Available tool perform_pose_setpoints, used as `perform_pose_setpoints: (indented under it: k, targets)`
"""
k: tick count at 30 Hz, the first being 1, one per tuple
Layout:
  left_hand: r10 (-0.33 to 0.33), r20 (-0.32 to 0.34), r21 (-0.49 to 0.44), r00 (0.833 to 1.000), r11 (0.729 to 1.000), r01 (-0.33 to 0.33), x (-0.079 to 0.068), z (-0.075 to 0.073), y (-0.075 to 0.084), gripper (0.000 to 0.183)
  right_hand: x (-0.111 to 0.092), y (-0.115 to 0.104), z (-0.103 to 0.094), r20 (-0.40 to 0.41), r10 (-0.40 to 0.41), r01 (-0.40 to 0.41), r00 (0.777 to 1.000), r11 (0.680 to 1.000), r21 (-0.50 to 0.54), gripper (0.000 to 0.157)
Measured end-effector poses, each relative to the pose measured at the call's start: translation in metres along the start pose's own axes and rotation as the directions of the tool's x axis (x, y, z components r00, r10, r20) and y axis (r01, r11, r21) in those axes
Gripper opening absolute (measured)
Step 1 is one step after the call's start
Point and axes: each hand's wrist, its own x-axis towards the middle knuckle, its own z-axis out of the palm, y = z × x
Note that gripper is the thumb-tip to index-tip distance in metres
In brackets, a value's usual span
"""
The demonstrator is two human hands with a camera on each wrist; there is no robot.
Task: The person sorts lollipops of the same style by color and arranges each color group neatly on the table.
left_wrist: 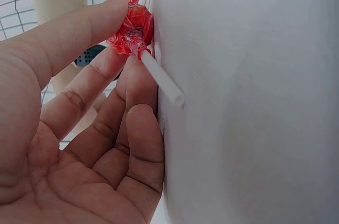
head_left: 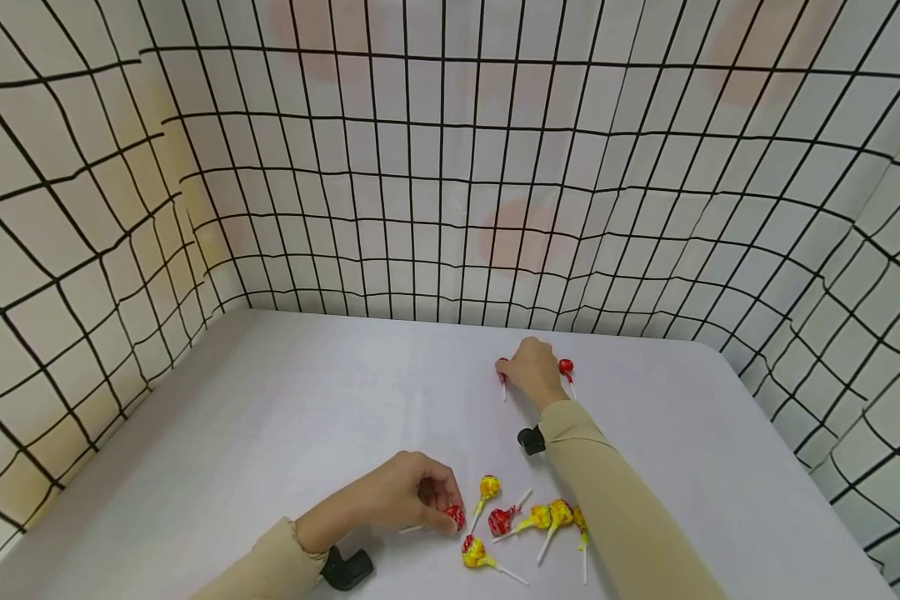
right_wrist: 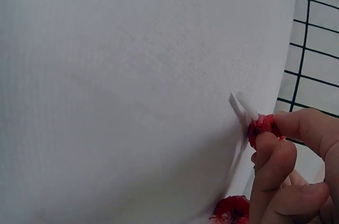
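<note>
Near the front of the white table, my left hand [head_left: 405, 496] pinches a red-wrapped lollipop [head_left: 456, 517] by its head. In the left wrist view, the thumb and a finger press this lollipop's wrapper [left_wrist: 139, 25] while its white stick points away from the fingers. Far forward, close to the back edge, my right hand [head_left: 534, 371] pinches another red lollipop [right_wrist: 263, 124] by the head, its stick low against the tabletop. Just right of that hand lies a second red lollipop [head_left: 566, 367]. Beside the left hand lie a red lollipop [head_left: 500, 522] and several yellow lollipops [head_left: 474, 552].
The right sleeve [head_left: 615, 492] partly covers one yellow lollipop [head_left: 580, 521] at the cluster's right end. Black wrist cameras [head_left: 347, 570] sit under both wrists. White walls with a black grid [head_left: 442, 167] enclose the white tabletop [head_left: 300, 400] at the back and sides.
</note>
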Motion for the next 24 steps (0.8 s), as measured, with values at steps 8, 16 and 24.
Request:
perform_pose_setpoints:
  k: [8, 16, 24]
  targets:
    - [0.006, 0.005, 0.005, 1.000, 1.000, -0.006, 0.0005, -0.0002, -0.0016, 0.014, 0.0017, 0.0001, 0.0004, -0.007, 0.000, 0.000, 1.000, 1.000, -0.020, 0.029]
    - [0.007, 0.009, 0.000, 1.000, 1.000, -0.007, 0.0013, -0.0005, -0.0022, 0.014, 0.0040, -0.0005, -0.0021, -0.010, 0.009, -0.009, 1.000, 1.000, -0.028, 0.028]
    - [-0.007, 0.011, -0.004, 1.000, 1.000, 0.007, 0.0007, -0.0006, -0.0017, 0.014, 0.0034, -0.0001, -0.0031, 0.000, 0.002, -0.002, 1.000, 0.999, -0.034, 0.033]
